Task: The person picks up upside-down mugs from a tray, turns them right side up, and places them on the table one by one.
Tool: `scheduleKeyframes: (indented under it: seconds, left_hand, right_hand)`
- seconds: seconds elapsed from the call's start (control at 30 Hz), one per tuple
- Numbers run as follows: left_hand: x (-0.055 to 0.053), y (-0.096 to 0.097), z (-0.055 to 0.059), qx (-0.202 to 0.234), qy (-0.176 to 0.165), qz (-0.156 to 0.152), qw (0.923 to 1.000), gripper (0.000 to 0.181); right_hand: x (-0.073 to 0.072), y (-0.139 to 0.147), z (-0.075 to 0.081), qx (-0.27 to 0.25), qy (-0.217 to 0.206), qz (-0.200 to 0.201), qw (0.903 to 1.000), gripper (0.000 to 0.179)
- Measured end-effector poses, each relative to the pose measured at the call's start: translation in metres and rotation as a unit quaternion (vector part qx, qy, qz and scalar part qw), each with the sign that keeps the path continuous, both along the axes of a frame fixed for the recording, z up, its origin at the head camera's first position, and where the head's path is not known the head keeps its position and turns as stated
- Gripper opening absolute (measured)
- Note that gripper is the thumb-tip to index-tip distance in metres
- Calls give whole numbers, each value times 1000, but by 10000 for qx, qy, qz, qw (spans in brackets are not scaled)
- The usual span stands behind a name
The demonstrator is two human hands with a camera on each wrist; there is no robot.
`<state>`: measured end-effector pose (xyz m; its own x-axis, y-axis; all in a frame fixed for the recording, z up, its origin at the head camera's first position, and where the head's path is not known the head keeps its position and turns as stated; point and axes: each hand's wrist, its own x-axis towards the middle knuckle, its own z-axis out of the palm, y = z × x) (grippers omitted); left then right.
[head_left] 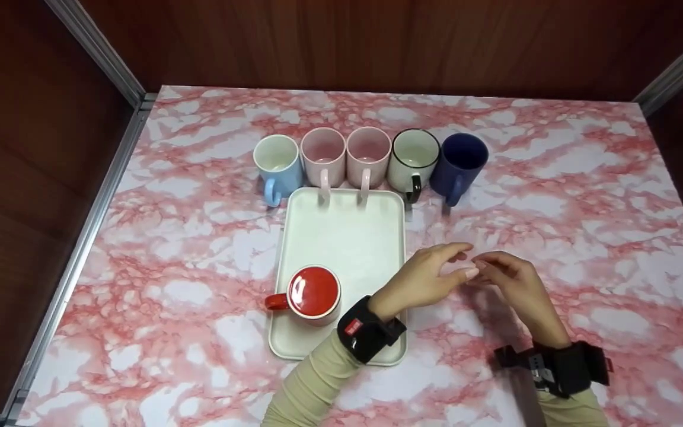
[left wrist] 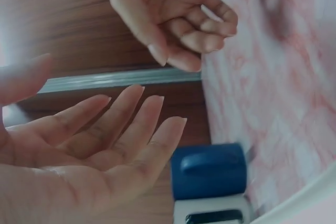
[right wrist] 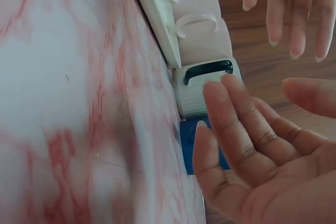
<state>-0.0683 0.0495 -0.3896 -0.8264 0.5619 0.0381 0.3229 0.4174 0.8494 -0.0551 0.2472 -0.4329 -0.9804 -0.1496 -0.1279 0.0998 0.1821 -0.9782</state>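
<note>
My left hand [head_left: 424, 276] is held over the right edge of a white tray [head_left: 347, 237], its fingers loosely bent and holding nothing. To the right of the tray hovers my right hand [head_left: 516, 284], also empty with relaxed fingers. In the head view the fingertips of the two hands almost meet; the left wrist view shows a gap between the left fingers [left wrist: 139, 142] and the right hand. On the tray's front left part sits a mug [head_left: 313, 292] with a red inside, a pale rim and a red handle pointing left.
Behind the tray several mugs stand in a close row: light blue [head_left: 285, 181], two pink ones [head_left: 324, 160], a white one [head_left: 404, 175] with black rim and handle, and dark blue [head_left: 451, 178]. Their handles face the front. Brown wood panels [head_left: 341, 47] border the pink marbled table [head_left: 584, 207].
</note>
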Motion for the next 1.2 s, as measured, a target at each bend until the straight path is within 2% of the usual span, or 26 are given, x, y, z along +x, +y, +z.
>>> scheduleKeyframes:
  seconds: [0.23, 0.43, 0.57, 0.7, 0.87, 0.97, 1.1, 1.2]
  left_hand:
    - [12, -24, 4, 76, 268, 61, 9996, 41]
    - [21, -51, 15, 155, 548, 158, 9983, 39]
    - [28, -75, 22, 181, 543, 356, 9977, 39]
    - [36, -100, 26, 220, 522, 819, 9950, 39]
    - [41, -129, 29, 464, 481, 1450, 9872, 36]
    - [42, -145, 27, 562, 499, 1815, 9805, 34]
    - [44, -165, 20, 442, 506, 2145, 9744, 34]
    - [44, -178, 14, 331, 340, 2255, 9731, 35]
  right_hand:
    - [2, -10, -2, 132, 501, 384, 9979, 31]
    - [1, -15, -4, 159, 857, 886, 9922, 25]
    - [2, -16, -5, 177, 927, 1326, 9867, 26]
    - [4, -18, -7, 402, 1247, 1843, 9741, 27]
    - [2, -26, -10, 606, 1985, 2422, 9478, 30]
    - [2, -32, -10, 654, 2226, 2659, 9356, 33]
    - [3, -44, -1, 672, 2384, 2881, 9250, 35]
    - [6, -52, 11, 705, 2424, 2964, 9211, 34]
